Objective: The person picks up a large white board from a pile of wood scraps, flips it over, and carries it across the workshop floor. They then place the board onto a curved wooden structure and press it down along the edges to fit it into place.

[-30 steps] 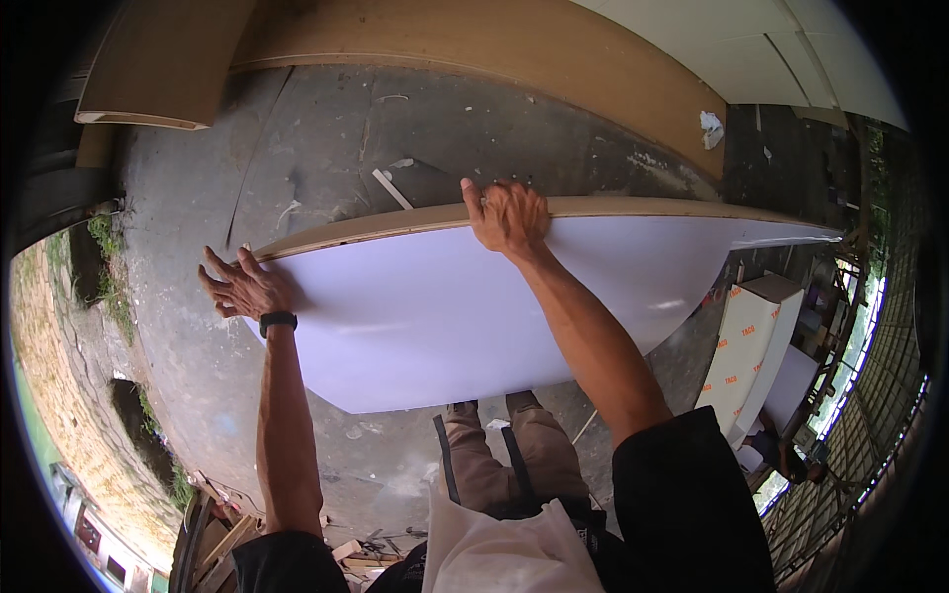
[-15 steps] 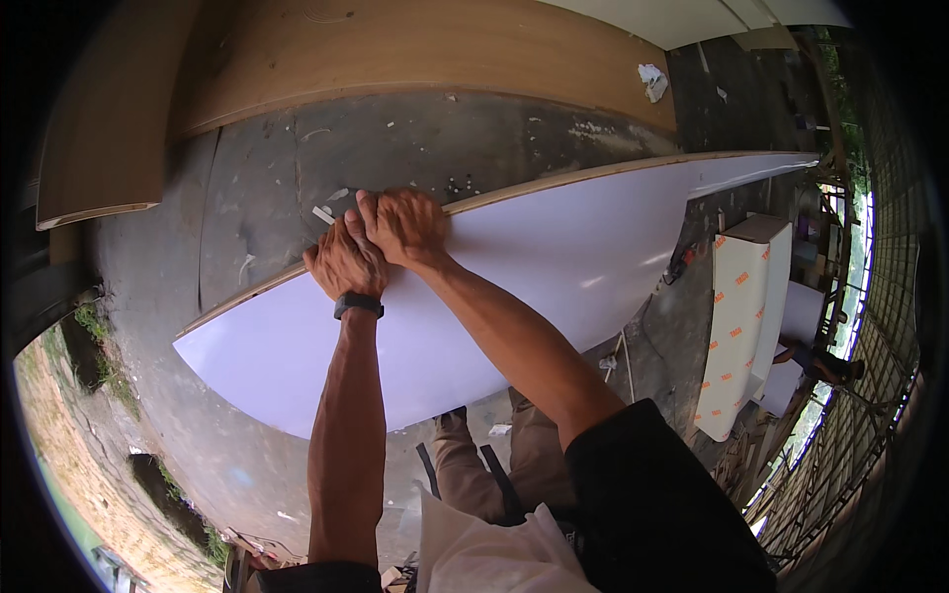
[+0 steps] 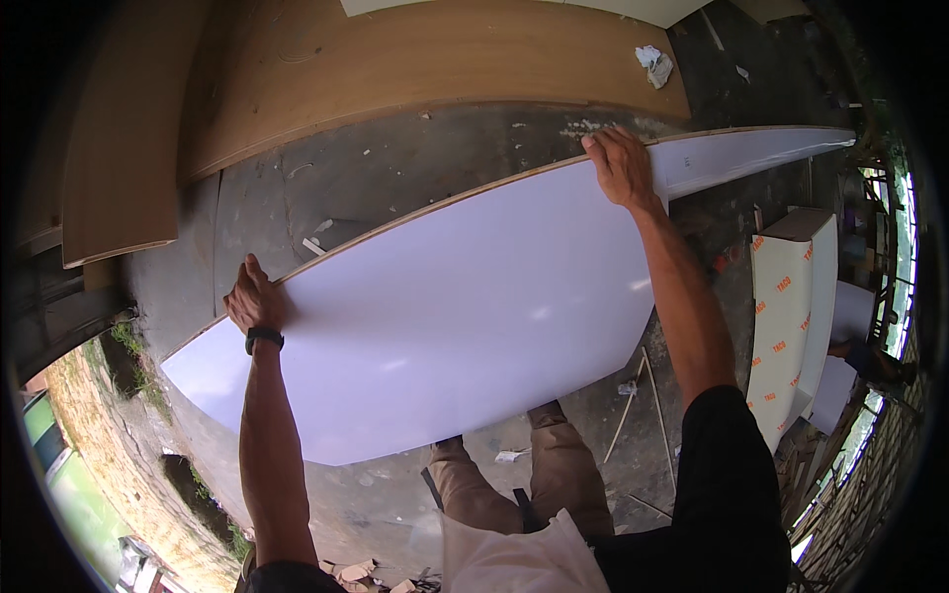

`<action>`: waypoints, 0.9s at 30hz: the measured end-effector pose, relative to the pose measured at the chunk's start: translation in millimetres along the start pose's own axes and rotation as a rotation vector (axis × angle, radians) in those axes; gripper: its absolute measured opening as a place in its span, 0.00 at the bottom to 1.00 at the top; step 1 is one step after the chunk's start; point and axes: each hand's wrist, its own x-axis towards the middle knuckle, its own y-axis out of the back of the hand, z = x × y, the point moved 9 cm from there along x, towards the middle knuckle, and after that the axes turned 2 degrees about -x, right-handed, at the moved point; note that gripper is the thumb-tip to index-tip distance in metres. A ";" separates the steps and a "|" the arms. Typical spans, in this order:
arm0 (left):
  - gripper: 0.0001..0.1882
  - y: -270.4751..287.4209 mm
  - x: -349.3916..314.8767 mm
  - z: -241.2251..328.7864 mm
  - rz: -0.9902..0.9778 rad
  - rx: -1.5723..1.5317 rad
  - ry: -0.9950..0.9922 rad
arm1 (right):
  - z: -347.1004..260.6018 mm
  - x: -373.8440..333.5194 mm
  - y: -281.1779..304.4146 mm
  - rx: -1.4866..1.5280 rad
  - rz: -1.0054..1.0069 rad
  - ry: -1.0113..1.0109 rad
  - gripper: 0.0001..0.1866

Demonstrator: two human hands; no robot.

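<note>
A large white panel with a thin wood-brown edge stands tilted in front of my legs, its long upper edge running from lower left to upper right. Near that edge's left end, my left hand, a dark band at its wrist, grips over the top with the thumb raised. Far to the right, my right hand is hooked over the same edge, close to where a narrower white strip carries on. The fingertips behind the panel are hidden.
Brown wooden panels lie beyond, with a crumpled white scrap on them. A pale box-like piece with orange marks stands at right, a person past it. Thin sticks and scraps lie on the dark floor.
My hands, side by side on the edge before, are now wide apart: the left has slid left, the right far to the right. Both remain on the white panel.
</note>
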 end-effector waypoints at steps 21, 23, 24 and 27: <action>0.25 -43.7 -42.0 157.8 0.127 -0.115 -0.431 | 84.2 18.6 -7.1 0.110 -0.249 -0.365 0.51; 0.15 -53.2 -102.0 304.1 0.135 -0.233 -0.732 | 86.7 17.1 -7.3 0.128 -0.254 -0.417 0.53; 0.14 -68.9 -124.4 360.7 0.100 -0.279 -0.806 | 86.8 16.2 -6.6 0.124 -0.274 -0.432 0.52; 0.17 -108.4 -172.0 498.9 -0.091 -0.256 -0.858 | 88.7 18.7 -2.1 0.124 -0.188 -0.460 0.52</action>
